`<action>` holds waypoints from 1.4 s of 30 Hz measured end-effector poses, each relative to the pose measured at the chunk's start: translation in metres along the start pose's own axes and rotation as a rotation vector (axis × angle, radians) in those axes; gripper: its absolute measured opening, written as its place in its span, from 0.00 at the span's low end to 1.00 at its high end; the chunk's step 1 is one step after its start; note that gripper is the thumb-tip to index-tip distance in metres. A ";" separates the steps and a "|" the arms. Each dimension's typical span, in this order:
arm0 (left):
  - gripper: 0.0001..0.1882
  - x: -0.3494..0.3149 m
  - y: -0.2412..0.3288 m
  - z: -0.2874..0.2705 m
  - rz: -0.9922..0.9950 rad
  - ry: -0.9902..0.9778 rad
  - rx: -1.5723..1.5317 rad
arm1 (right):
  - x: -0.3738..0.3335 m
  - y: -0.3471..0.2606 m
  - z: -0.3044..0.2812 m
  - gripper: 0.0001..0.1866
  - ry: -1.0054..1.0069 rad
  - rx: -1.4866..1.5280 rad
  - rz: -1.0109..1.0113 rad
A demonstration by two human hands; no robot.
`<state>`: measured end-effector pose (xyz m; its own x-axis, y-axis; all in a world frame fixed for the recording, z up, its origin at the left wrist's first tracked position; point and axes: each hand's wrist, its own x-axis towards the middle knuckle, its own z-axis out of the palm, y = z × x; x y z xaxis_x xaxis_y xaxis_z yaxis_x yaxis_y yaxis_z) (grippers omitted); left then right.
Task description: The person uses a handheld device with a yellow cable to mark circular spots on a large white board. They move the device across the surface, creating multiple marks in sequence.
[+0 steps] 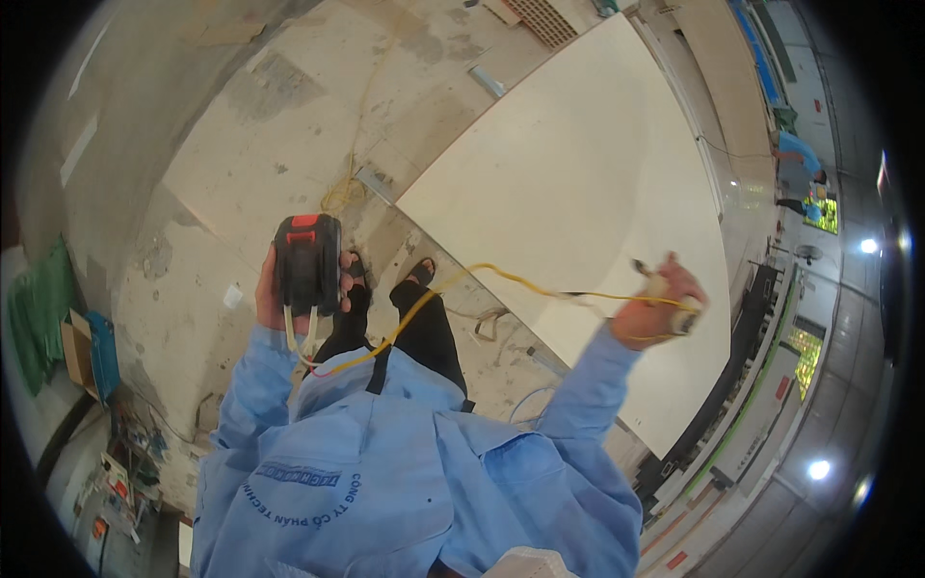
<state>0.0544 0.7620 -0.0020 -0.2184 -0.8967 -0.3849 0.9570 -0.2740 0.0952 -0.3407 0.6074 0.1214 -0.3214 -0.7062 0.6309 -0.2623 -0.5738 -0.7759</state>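
Observation:
My left hand (268, 291) is wrapped round a black tool battery pack (310, 260) with a red part at its top, held upright above the floor. Pale leads leave the bottom of the pack and pass into a yellow cord (416, 310), which arches across in front of me to the right. Out over the white panel, my right hand (665, 301), smeared by motion, is closed round a pale, roughly cylindrical thing (685, 319) at the cord's far end. A small dark tip sticks out beside the fingers; its kind cannot be made out.
A large white panel (568, 173) lies ahead and to the right, close to my feet. Loose yellow cord (342, 193) lies on the stained concrete floor. At left are a green cloth (43, 318) and an open box (82, 352). Another person (800, 154) is far right.

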 end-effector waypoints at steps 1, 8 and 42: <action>0.46 0.010 0.000 0.002 -0.011 -0.058 -0.015 | 0.026 -0.006 -0.019 0.06 0.032 -0.010 -0.059; 0.43 0.113 -0.037 0.003 -0.076 -0.191 0.010 | 0.149 -0.024 -0.142 0.08 0.180 0.167 -0.285; 0.51 0.358 -0.184 0.067 -0.296 0.001 0.308 | 0.376 0.520 -0.162 0.13 0.453 -0.168 0.253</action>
<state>-0.2131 0.4678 -0.0960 -0.4750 -0.7635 -0.4375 0.7514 -0.6107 0.2499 -0.7451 0.1103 -0.0447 -0.7432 -0.5429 0.3909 -0.2562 -0.3088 -0.9160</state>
